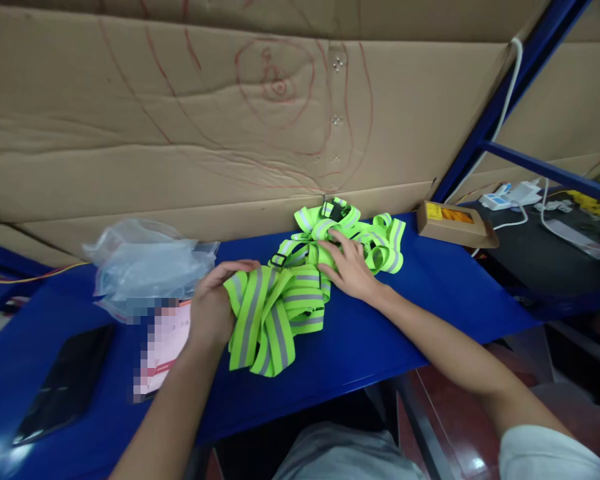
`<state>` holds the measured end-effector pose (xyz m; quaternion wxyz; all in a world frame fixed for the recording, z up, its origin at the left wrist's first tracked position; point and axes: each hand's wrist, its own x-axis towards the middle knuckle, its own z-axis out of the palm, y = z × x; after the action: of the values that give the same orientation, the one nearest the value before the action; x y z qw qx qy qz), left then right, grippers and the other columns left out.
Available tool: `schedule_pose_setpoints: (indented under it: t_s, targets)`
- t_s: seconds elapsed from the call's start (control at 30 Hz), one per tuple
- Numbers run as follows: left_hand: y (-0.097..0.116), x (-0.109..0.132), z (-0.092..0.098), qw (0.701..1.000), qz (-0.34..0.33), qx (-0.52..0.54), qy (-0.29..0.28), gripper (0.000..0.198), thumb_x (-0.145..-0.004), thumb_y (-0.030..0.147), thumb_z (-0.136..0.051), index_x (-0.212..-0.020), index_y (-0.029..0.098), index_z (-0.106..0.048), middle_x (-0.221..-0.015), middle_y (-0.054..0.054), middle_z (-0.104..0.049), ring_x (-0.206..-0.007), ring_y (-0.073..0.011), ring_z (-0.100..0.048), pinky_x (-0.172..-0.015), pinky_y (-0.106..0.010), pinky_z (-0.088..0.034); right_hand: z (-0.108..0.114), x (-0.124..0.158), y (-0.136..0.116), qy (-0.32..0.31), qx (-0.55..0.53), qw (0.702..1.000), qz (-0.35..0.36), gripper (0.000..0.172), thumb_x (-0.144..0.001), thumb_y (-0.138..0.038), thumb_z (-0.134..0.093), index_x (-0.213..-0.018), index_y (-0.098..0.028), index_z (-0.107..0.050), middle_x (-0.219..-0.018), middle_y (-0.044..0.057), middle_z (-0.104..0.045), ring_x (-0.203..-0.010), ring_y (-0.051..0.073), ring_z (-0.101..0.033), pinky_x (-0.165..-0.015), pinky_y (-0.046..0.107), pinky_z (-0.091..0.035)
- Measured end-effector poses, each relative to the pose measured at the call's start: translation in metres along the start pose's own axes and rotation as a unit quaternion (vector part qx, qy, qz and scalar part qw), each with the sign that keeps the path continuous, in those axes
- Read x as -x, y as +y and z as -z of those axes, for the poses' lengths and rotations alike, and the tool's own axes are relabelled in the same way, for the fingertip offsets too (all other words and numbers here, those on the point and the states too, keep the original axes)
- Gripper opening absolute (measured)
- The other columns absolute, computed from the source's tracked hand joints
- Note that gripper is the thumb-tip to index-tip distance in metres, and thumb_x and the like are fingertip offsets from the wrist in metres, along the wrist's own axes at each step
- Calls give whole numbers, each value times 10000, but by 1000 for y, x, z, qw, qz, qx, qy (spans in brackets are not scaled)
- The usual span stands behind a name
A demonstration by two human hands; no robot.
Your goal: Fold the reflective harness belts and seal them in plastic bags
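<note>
One strap bundle (275, 323) was gripped in left hand (213, 303); pile (351, 219) at its 2 o'clock was left tangled under spread right hand (353, 268).

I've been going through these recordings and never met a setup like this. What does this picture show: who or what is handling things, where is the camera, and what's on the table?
There is no machine: these are a person's own bare hands. The single picture comes from a camera worn on that person's head, looking forward and down. On the blue table lie bright green straps with grey stripes. The left hand holds a looped bundle of them; the right hand is on the tangled part farther back, fingers spread. To the left are clear plastic bags, a black phone-like device and a pinkish item, partly pixelated, so I cannot say what it is. A small cardboard box sits at the back right.
</note>
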<state>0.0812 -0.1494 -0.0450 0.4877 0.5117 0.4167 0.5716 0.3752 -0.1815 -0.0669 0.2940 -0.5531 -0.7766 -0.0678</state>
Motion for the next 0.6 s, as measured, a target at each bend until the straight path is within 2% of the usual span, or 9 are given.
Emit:
schedule_pose_setpoints:
  t_s: [0.07, 0.17, 0.3, 0.47, 0.6]
  targets:
    - [2, -2, -4, 993, 79, 86, 4, 145, -664, 112, -635, -783, 189, -665, -932, -39, -751, -863, -191, -727, -738, -269, -602, -2, -1, 1, -36, 9, 999, 13, 532, -1098, -499, -434, -1496, -166, -552, -1574, 214, -465, -1411, 364, -497, -1123, 524, -386]
    - [5, -8, -9, 969, 161, 180, 42, 203, -625, 50, -654, -771, 185, -617, -820, -4, -700, -733, -143, -691, -643, -213, -576, -3, 0, 6, -56, 1, 998, 19, 538, -1097, -504, -441, -1492, -160, -563, -1541, 216, -505, -1406, 375, -495, -1107, 517, -387]
    - [9, -12, -9, 960, 186, 199, 61, 277, -618, 21, -627, -835, 189, -587, -799, 14, -672, -694, -129, -680, -616, -206, -581, -4, 0, 13, -54, -34, 998, 30, 545, -1090, -503, -465, -1501, -158, -561, -1531, 222, -518, -1392, 379, -511, -1099, 528, -386]
    - [13, -10, -8, 946, 219, 229, 71, 326, -650, -7, -598, -899, 199, -556, -796, 25, -661, -674, -119, -682, -628, -215, -597, -7, -1, 19, -30, -57, 997, 45, 435, -1092, -467, -497, -1419, -216, -637, -1403, 149, -649, -1282, 300, -610, -1044, 470, -432]
    - [14, -6, -6, 937, 238, 248, 65, 344, -662, -32, -597, -915, 197, -557, -803, 20, -661, -661, -115, -680, -619, -212, -591, -8, 0, 17, -14, -60, 997, 40, 377, -1095, -430, -505, -1369, -231, -670, -1347, 128, -687, -1245, 282, -639, -1019, 461, -453]
